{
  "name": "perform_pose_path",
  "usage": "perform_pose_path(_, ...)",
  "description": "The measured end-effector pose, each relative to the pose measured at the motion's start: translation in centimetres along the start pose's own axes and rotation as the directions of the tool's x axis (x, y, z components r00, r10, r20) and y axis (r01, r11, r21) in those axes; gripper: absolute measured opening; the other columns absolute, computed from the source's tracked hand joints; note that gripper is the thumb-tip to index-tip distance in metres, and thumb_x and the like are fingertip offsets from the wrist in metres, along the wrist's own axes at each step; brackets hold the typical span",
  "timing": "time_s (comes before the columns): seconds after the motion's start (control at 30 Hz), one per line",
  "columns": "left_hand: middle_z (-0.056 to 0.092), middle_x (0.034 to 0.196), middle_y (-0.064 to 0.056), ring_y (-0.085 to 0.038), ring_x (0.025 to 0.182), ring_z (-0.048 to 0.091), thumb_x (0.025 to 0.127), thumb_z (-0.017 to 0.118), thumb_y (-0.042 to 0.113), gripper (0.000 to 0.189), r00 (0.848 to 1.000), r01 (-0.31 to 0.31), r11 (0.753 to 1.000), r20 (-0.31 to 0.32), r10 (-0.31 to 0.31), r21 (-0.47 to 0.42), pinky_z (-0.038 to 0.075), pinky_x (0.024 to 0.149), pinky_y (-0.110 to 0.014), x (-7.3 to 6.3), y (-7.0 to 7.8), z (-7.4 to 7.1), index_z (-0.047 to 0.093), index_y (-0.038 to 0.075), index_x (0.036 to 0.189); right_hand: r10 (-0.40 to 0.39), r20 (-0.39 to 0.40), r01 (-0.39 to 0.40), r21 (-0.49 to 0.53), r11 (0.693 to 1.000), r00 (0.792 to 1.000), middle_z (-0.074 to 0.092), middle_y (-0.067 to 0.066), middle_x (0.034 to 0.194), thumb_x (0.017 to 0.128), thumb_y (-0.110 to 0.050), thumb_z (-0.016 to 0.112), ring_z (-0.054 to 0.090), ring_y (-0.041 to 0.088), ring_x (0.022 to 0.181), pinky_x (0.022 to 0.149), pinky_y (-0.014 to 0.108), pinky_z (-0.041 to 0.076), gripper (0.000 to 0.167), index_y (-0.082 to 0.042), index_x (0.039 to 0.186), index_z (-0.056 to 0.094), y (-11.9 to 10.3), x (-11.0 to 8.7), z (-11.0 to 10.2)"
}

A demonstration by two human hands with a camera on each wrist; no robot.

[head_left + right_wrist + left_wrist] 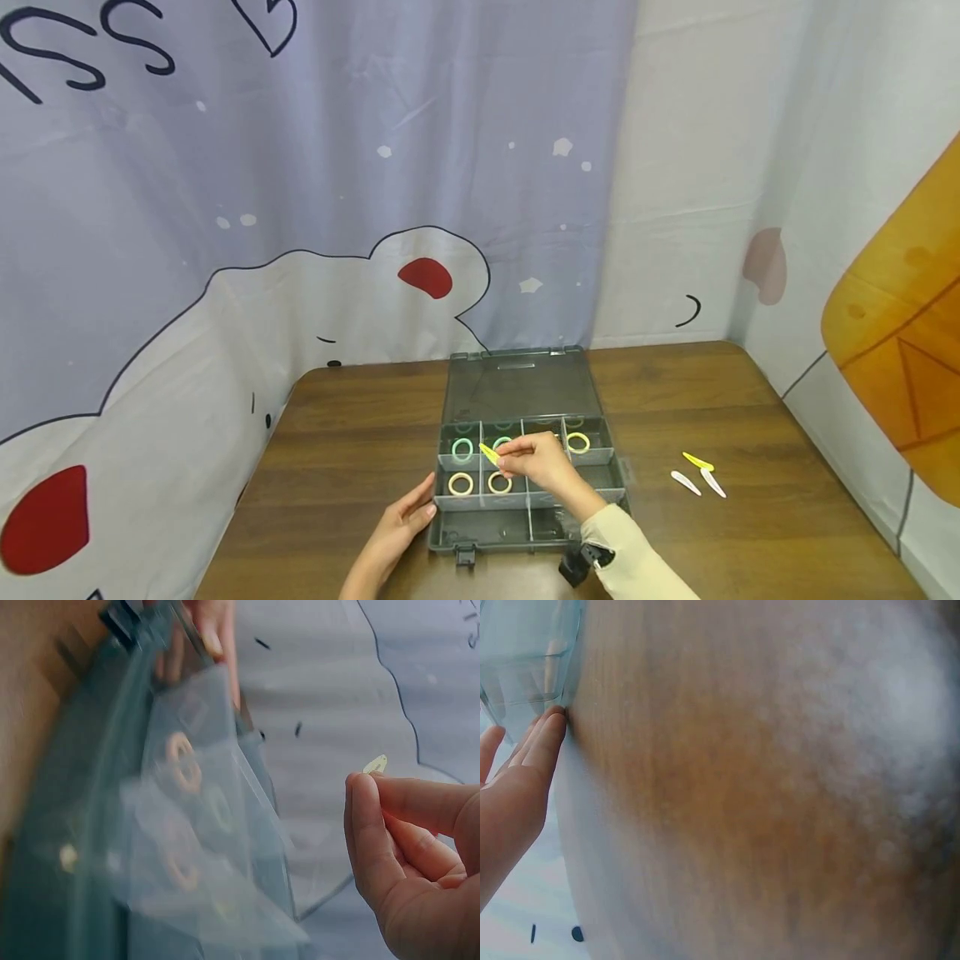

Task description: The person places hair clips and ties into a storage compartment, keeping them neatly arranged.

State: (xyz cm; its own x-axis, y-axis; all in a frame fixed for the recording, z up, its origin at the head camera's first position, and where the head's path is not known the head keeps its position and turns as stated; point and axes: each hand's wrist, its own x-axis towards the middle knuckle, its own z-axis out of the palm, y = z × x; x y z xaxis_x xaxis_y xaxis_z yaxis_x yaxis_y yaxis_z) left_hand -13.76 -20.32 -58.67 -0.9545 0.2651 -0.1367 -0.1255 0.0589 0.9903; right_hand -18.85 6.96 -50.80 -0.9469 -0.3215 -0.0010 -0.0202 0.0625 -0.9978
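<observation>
A grey see-through compartment box [480, 527] lies on the table with its lid [517, 392] folded back. My right hand [542, 462] pinches a yellow hair clip [489, 454] between thumb and fingertips, above the left part of the box; in the right wrist view only the tip of the hair clip [376, 763] shows past the fingers. My left hand [401, 523] rests against the box's left side, fingers along its wall and thumb near the front corner. Green rings [462, 450] sit in back compartments, peach rings [461, 484] in middle ones, and a yellow ring [577, 442] at back right.
Right of the box lie another yellow hair clip [697, 461] and two white ones, a left one [686, 482] and a right one [713, 482]. Behind the wooden table [360, 417] hangs a printed curtain [337, 167], which also runs along both sides.
</observation>
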Motion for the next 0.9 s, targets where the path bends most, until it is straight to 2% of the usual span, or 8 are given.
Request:
perform_pose_path(0.27, 0.033, 0.149, -0.025, -0.035, 0.138, 0.030, 0.096, 0.059, 0.013, 0.059, 1.000, -0.002, 1.000, -0.002, 0.002, 0.008, 0.037, 0.095, -0.010, 0.0, 0.0, 0.0, 0.033, 0.003, 0.148, 0.036, 0.046, -0.038, 0.033, 0.999, 0.998, 0.069, 0.029, 0.084, 0.081, 0.009, 0.068, 0.070, 0.035, 0.070, 0.067, 0.042, 0.058, 0.017, 0.018, 0.095, 0.067, 0.6, -0.6, 3.9)
perform_pose_path(0.5, 0.033, 0.149, -0.025, -0.035, 0.138, 0.030, 0.096, 0.059, 0.015, 0.059, 1.000, 0.003, 1.000, 0.002, -0.003, 0.013, 0.037, 0.094, -0.009, 0.0, 0.0, 0.0, 0.033, 0.004, 0.149, 0.055, 0.062, -0.059, 0.053, 0.997, 0.997, 0.069, 0.025, 0.078, 0.078, 0.012, 0.069, 0.070, 0.028, 0.065, 0.060, 0.029, 0.058, 0.014, 0.017, 0.091, 0.068, 1.9, -1.3, 5.8)
perform_pose_path(0.6, 0.034, 0.149, -0.025, -0.034, 0.138, 0.030, 0.096, 0.059, 0.016, 0.060, 1.000, 0.006, 1.000, 0.002, -0.006, 0.013, 0.036, 0.094, -0.009, 0.0, 0.0, 0.0, 0.033, 0.004, 0.149, 0.051, 0.063, -0.054, 0.049, 0.997, 0.997, 0.069, 0.025, 0.076, 0.077, 0.014, 0.068, 0.070, 0.030, 0.064, 0.059, 0.029, 0.058, 0.013, 0.017, 0.090, 0.068, 2.6, -1.4, 6.4)
perform_pose_path(0.77, 0.035, 0.148, -0.025, -0.034, 0.138, 0.032, 0.097, 0.058, 0.015, 0.059, 1.000, 0.009, 1.000, -0.002, -0.009, 0.013, 0.036, 0.094, -0.009, 0.0, 0.2, 0.1, 0.033, 0.004, 0.149, 0.043, 0.047, -0.044, 0.031, 0.999, 0.998, 0.068, 0.026, 0.075, 0.077, 0.015, 0.066, 0.069, 0.037, 0.065, 0.060, 0.038, 0.059, 0.012, 0.017, 0.089, 0.068, 3.2, -1.5, 7.2)
perform_pose_path(0.9, 0.034, 0.148, -0.026, -0.036, 0.138, 0.031, 0.097, 0.058, 0.014, 0.059, 1.000, 0.004, 1.000, 0.000, -0.004, 0.015, 0.037, 0.095, -0.010, -0.1, 0.2, 0.1, 0.033, 0.003, 0.149, 0.036, 0.051, -0.036, -0.005, 0.999, 0.998, 0.067, 0.027, 0.074, 0.077, 0.017, 0.064, 0.067, 0.044, 0.066, 0.059, 0.039, 0.058, 0.012, 0.019, 0.088, 0.067, 2.4, -2.0, 7.7)
